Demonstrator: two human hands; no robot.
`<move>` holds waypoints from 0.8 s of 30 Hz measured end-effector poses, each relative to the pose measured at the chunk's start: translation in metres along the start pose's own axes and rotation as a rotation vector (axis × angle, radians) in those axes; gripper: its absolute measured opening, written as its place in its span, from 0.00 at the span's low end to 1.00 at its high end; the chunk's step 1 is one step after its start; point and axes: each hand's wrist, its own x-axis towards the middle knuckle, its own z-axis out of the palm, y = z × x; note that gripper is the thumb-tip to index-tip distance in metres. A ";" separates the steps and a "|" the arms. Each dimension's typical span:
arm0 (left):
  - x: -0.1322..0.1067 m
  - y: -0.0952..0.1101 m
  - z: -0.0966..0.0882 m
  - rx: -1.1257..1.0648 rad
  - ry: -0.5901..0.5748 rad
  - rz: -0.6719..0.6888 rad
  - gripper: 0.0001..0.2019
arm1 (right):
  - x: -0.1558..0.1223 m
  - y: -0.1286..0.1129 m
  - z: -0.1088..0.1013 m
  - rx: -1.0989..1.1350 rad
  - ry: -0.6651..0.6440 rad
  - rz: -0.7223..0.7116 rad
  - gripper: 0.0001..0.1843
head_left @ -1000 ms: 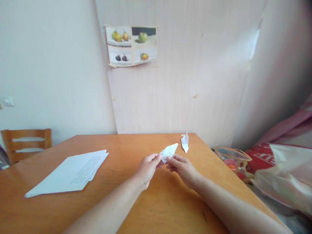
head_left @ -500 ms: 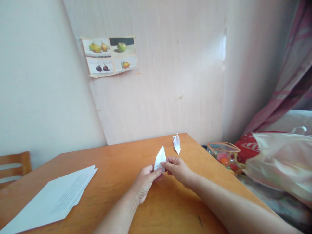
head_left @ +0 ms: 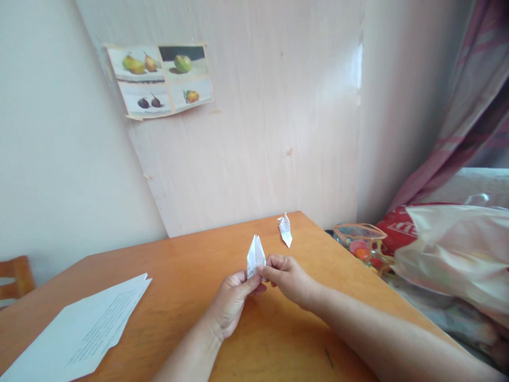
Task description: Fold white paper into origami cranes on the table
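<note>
A small folded white paper [head_left: 255, 255] stands upright between my two hands above the wooden table [head_left: 191, 276], its pointed tips facing up. Some print shows near its lower left edge. My left hand [head_left: 234, 294] pinches the bottom of it, thumb in front. Against its lower right side, the thumb and fingers of my right hand [head_left: 288, 278] are closed on the same paper. Beyond my hands, near the table's far right corner, lies a folded paper crane [head_left: 285, 231] with faint print or lines on it.
Printed paper sheets [head_left: 83, 329] lie on the table at the left. To the right, past the table edge, are a plastic bag [head_left: 453, 249] and a clear container with colourful things [head_left: 360, 246]. A chair back [head_left: 18, 278] stands at far left. A fruit picture [head_left: 159, 79] hangs behind.
The paper's top now shows separate tips, where a single point showed before. Both hands keep their hold on it. The camera view has shifted slightly to the right.
</note>
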 end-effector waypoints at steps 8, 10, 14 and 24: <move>0.000 -0.001 0.000 0.005 0.006 0.037 0.12 | -0.002 -0.005 0.003 -0.014 0.016 -0.044 0.21; -0.001 -0.001 0.000 0.024 0.007 0.027 0.12 | -0.001 -0.005 0.002 -0.054 0.036 -0.040 0.20; -0.003 -0.001 0.004 0.046 -0.026 0.020 0.12 | 0.000 -0.007 -0.003 -0.038 0.006 -0.062 0.20; -0.004 -0.001 0.005 0.082 -0.042 0.023 0.11 | -0.001 -0.008 -0.006 0.032 -0.023 -0.016 0.18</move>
